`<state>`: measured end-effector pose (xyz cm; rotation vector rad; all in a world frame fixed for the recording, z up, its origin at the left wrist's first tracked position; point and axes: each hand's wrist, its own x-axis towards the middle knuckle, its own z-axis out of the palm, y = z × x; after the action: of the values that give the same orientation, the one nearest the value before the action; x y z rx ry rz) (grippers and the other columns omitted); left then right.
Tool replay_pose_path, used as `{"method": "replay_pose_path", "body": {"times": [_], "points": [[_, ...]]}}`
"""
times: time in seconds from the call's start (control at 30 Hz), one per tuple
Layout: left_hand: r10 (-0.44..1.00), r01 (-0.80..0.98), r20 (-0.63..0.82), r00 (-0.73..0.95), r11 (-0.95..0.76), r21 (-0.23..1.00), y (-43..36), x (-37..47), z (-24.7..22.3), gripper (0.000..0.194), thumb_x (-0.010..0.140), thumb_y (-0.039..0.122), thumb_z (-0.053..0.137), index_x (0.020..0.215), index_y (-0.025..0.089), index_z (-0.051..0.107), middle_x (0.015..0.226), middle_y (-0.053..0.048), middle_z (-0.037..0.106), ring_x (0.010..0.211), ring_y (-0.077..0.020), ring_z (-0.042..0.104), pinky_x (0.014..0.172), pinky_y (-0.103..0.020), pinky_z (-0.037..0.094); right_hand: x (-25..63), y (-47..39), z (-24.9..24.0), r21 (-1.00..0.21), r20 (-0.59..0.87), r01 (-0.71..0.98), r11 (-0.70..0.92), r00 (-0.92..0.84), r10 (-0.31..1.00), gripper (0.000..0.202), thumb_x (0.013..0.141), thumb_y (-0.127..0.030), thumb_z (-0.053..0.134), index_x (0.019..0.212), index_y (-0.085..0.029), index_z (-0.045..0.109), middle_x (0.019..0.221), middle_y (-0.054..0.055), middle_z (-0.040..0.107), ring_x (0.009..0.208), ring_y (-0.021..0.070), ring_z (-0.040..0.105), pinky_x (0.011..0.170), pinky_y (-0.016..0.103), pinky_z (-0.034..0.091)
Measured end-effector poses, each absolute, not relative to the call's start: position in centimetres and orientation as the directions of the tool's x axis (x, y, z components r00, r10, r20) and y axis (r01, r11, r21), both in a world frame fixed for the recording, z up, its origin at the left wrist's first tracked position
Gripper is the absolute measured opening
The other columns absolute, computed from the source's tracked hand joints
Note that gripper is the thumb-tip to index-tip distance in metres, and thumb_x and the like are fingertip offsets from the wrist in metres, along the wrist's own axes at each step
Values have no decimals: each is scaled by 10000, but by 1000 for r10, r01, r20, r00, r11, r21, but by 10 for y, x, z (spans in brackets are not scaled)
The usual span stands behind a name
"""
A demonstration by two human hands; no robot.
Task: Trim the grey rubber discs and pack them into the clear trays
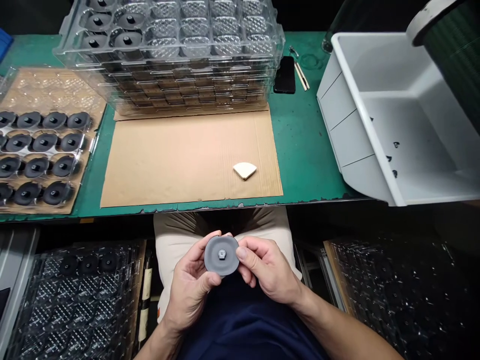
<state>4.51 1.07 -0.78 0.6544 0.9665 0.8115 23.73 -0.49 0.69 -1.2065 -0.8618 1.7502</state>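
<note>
A round dark grey disc (pixel 213 262) with a small raised hub at its centre is held over my lap, its hub side facing me. My left hand (pixel 189 282) grips its left edge, thumb at the lower rim and fingers behind. On the right edge, my right hand (pixel 268 267) pinches the rim between thumb and fingers. What the fingers do behind the disc is hidden. Beyond my hands, a cream wedge-shaped pad (pixel 245 170) lies on a flat cardboard sheet (pixel 180 160) on the green table.
Stacked clear trays (pixel 210 75) stand at the back, some cells holding discs. At left, another clear tray (pixel 84 150) holds several discs. A phone (pixel 285 75) lies near a grey bin (pixel 347 115) with small dark bits inside. More trays (pixel 80 300) sit low on both sides.
</note>
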Motion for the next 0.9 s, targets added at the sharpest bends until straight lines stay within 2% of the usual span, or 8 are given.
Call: {"method": "replay_pose_path", "body": {"times": [0.17, 0.27, 0.37, 0.4, 0.47, 0.53, 0.67, 0.9], "points": [[857, -222, -370, 359, 464, 858, 11, 47, -1, 669, 742, 338, 919, 1365, 294, 678, 1385, -106, 700, 1288, -288, 652, 1071, -314, 531, 242, -8, 4, -877, -389, -223, -426, -191, 901, 476, 1031, -561, 555, 757, -172, 567, 562, -31, 564, 452, 65, 464, 453, 168, 375], [876, -84, -282, 391, 339, 937, 10, 49, 4, 636, 806, 256, 870, 1398, 333, 650, 1396, -72, 696, 1289, -259, 654, 1095, -315, 520, 244, -10, 2, -890, -383, -192, -413, -174, 907, 410, 1046, -501, 553, 797, -177, 579, 554, -44, 555, 443, 67, 461, 448, 169, 375], [905, 141, -107, 412, 53, 989, 10, 50, 5, 631, 900, 158, 752, 1485, 306, 568, 1426, -83, 673, 1296, -249, 649, 1121, -351, 514, 249, -11, 2, -982, -186, -7, -187, -79, 979, 258, 1057, -357, 567, 890, -175, 641, 606, -32, 592, 502, 86, 528, 506, 189, 430], [912, 212, -13, 409, -81, 974, 11, 50, 5, 617, 918, 107, 707, 1492, 282, 562, 1417, -92, 678, 1279, -247, 661, 1112, -360, 527, 251, -11, 1, -994, -33, 108, -27, -53, 998, 187, 1050, -295, 578, 940, -172, 666, 664, -9, 633, 558, 102, 575, 554, 207, 466], [890, 324, 194, 412, -342, 882, 15, 49, 5, 588, 913, -7, 631, 1448, 237, 610, 1383, -107, 696, 1228, -247, 690, 1070, -376, 564, 258, -12, -1, -890, 295, 341, 303, -74, 952, 108, 1011, -162, 603, 1068, -163, 694, 829, 53, 712, 710, 144, 659, 662, 254, 528], [813, 376, 375, 446, -550, 745, 21, 48, 5, 583, 876, -83, 604, 1381, 202, 667, 1352, -120, 711, 1189, -262, 705, 1026, -410, 592, 265, -14, -4, -736, 481, 465, 492, -152, 863, 256, 968, -60, 608, 1199, -145, 676, 971, 105, 742, 845, 181, 701, 734, 289, 566], [638, 354, 539, 550, -763, 541, 30, 50, 8, 582, 830, -112, 600, 1360, 118, 670, 1318, -170, 718, 1184, -315, 695, 990, -499, 605, 275, -17, -7, -705, 516, 482, 521, -155, 842, 394, 942, 3, 598, 1311, -128, 634, 1085, 139, 743, 984, 198, 723, 810, 308, 610], [615, 356, 545, 570, -783, 510, 34, 61, 5, 581, 819, -125, 599, 1349, 101, 675, 1292, -185, 731, 1165, -309, 709, 993, -517, 604, 280, -19, -10, -746, 506, 457, 485, -85, 858, 387, 954, -19, 582, 1312, -154, 641, 1091, 127, 743, 995, 195, 726, 834, 320, 625]]}}
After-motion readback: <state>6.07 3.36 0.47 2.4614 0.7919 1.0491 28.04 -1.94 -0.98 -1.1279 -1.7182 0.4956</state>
